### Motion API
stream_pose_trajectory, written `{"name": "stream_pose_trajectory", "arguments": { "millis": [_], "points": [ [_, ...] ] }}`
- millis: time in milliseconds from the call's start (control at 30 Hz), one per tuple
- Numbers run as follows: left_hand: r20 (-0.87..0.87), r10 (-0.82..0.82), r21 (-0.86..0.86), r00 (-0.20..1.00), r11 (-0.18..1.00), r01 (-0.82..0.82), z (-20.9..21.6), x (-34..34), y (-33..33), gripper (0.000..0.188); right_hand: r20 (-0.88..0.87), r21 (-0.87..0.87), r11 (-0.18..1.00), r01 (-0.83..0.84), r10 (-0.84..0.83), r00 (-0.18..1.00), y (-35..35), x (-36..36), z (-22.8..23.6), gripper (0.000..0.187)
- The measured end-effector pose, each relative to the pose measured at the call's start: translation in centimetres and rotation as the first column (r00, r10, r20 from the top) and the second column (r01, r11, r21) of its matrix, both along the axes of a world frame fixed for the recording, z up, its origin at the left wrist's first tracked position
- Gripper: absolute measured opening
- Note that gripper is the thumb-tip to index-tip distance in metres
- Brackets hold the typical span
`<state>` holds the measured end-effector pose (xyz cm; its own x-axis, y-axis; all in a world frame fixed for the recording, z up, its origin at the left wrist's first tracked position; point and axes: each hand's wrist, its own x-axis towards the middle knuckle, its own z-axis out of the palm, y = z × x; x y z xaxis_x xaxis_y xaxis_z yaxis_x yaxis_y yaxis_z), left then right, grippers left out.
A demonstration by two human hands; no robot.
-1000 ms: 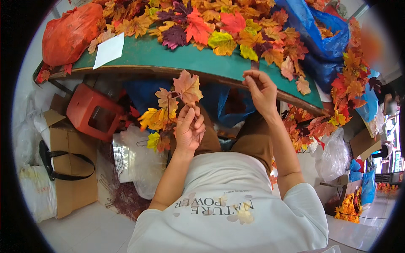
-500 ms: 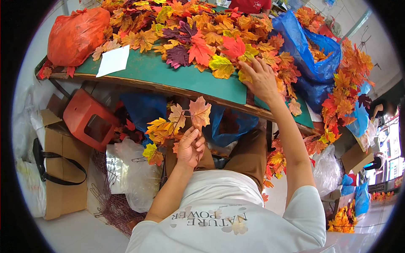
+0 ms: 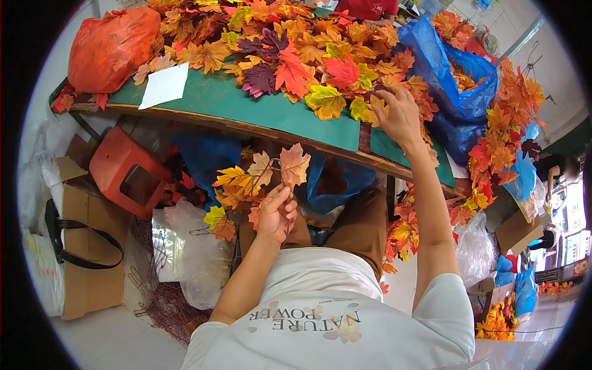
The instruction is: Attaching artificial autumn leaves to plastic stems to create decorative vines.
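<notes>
My left hand (image 3: 279, 214) is closed, thumb and fingers pinching a spray of artificial maple leaves by its stem in front of my lap. A pale orange-pink leaf (image 3: 294, 165) stands up above the fingertips, and yellow-orange leaves (image 3: 237, 183) hang to its left. Over the table's near edge, my right hand (image 3: 399, 116) has bent fingers at a yellow-orange maple leaf (image 3: 374, 111) and seems to grip it; the palm hides part of the grasp. Beside it lie a yellow-green leaf (image 3: 326, 102) and a red leaf (image 3: 341, 71).
A heap of autumn leaves (image 3: 203, 52) covers the back of the green table (image 3: 228, 111). An orange bag (image 3: 114, 49) and white paper (image 3: 163, 85) lie left; a blue bag (image 3: 459, 117) stands right. Below are a red stool (image 3: 126, 163) and a carton (image 3: 92, 246). Another person's red shirt (image 3: 364, 7) shows beyond.
My right hand has shifted a little to the right, and its fingers have curled in at the yellow-orange leaf. The left hand keeps its hold on the spray, nearly still.
</notes>
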<state>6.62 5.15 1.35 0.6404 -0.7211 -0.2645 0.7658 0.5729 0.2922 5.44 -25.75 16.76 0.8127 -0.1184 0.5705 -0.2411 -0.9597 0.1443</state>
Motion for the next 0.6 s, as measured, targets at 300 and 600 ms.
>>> {"name": "stream_pose_trajectory", "arguments": {
  "millis": [300,600],
  "points": [
    [-0.005,-0.014,0.028,1.000,1.000,0.014,0.1,-0.3,-0.1,0.014,0.104,0.239,0.918,-0.317,0.301,0.948,2.0,4.1,-1.3,0.023],
    [0.002,-0.002,0.023,1.000,1.000,0.002,-0.3,0.0,0.0,0.015,-0.295,0.059,0.973,-0.223,0.230,0.927,1.2,4.4,-3.0,0.034]
  ]
}}
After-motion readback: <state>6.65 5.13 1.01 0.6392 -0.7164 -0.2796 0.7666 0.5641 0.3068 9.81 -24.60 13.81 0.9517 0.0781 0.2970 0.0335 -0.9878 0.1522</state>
